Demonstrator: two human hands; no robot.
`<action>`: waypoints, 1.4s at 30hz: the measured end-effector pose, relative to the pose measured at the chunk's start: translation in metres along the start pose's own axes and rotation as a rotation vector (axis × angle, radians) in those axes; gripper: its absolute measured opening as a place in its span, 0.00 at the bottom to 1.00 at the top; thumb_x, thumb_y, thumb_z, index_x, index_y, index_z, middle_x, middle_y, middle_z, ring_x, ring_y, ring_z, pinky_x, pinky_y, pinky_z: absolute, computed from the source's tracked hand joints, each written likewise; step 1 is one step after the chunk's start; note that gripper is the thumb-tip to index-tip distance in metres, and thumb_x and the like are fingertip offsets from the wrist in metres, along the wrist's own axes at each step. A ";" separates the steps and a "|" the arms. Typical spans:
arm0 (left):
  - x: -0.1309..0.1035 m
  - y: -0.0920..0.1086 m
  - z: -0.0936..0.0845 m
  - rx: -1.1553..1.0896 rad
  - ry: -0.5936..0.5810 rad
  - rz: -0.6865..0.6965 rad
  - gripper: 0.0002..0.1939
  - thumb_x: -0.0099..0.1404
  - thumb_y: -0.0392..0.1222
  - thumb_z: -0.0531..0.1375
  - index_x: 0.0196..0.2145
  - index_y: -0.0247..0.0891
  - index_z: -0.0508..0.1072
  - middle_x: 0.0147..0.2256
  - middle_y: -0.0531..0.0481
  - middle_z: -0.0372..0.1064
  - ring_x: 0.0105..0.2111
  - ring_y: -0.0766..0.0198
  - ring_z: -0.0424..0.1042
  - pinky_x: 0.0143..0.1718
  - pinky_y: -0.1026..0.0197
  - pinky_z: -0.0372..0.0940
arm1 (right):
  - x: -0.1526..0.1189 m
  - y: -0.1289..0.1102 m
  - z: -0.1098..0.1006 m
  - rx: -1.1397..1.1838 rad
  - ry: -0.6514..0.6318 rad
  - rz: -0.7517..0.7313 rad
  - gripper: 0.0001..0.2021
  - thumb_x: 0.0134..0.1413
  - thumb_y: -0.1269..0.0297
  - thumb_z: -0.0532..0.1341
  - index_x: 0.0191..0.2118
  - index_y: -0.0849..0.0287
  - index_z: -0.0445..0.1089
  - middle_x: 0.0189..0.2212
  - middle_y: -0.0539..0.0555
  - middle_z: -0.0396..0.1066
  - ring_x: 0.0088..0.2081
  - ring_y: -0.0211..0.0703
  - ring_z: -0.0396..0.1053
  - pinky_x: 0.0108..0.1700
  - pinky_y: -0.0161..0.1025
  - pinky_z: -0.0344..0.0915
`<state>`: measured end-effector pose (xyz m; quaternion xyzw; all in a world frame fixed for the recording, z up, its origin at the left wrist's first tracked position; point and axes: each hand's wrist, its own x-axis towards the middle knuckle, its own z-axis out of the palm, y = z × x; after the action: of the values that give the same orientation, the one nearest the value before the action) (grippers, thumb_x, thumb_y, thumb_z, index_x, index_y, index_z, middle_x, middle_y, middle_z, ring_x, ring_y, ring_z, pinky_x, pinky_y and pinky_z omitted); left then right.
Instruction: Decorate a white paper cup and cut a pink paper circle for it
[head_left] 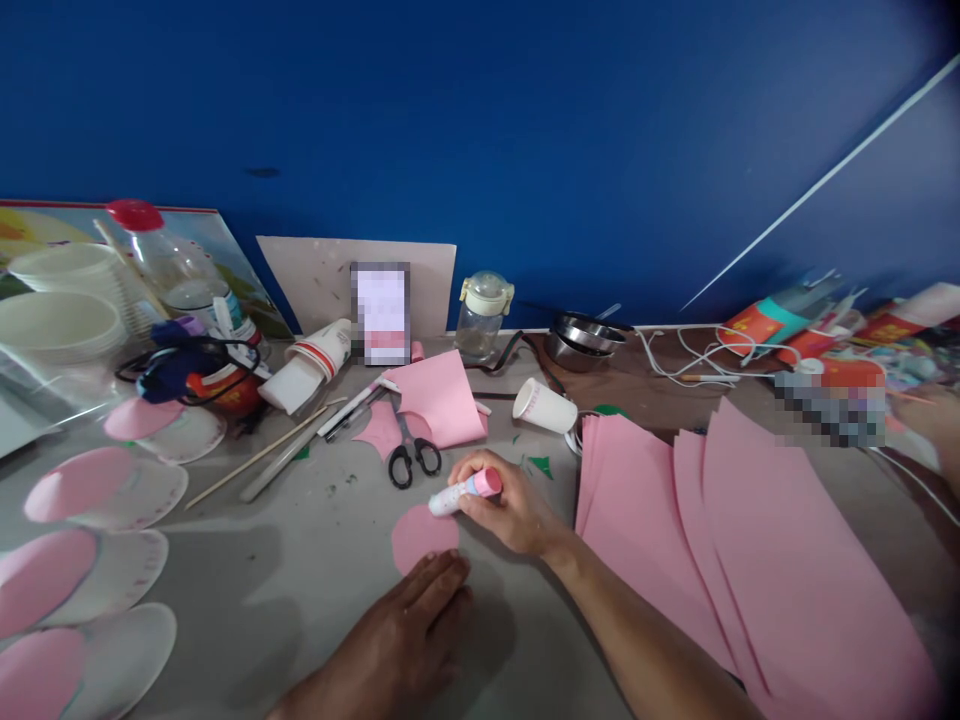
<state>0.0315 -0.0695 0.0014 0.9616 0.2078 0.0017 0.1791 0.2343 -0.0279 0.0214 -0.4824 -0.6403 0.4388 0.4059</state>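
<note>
A small pink paper disc (415, 538) lies on the grey tabletop in front of me. The outstretched fingers of my left hand (401, 625) rest flat on its near edge. My right hand (517, 510) is closed around a white glue stick with a pink end (454, 497), held tilted, its far end over the disc's upper right edge. Just beyond are black-handled scissors (412, 460), partly covered by a pink sheet with a curved piece cut out (442, 400). A pink paper scrap (380, 430) lies beside the scissors.
At left, several white paper pieces with pink rounds (135, 640) stand in a row. Large pink sheets (645, 530) are stacked at right. A paper cup (546, 405), glass jar (481, 315), phone (382, 312) and metal bowls (581, 340) stand behind. Another person's hand (930, 420) shows far right.
</note>
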 end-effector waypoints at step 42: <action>-0.002 0.000 0.001 -0.017 0.027 0.017 0.26 0.62 0.39 0.61 0.57 0.31 0.66 0.60 0.36 0.61 0.61 0.49 0.58 0.61 0.50 0.57 | 0.001 -0.005 0.005 -0.094 0.009 0.064 0.05 0.50 0.69 0.60 0.36 0.55 0.66 0.33 0.49 0.71 0.34 0.40 0.68 0.37 0.35 0.64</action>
<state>0.0295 -0.0704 0.0009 0.9616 0.2021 0.0179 0.1846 0.2281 -0.0286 0.0249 -0.5231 -0.6426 0.4190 0.3714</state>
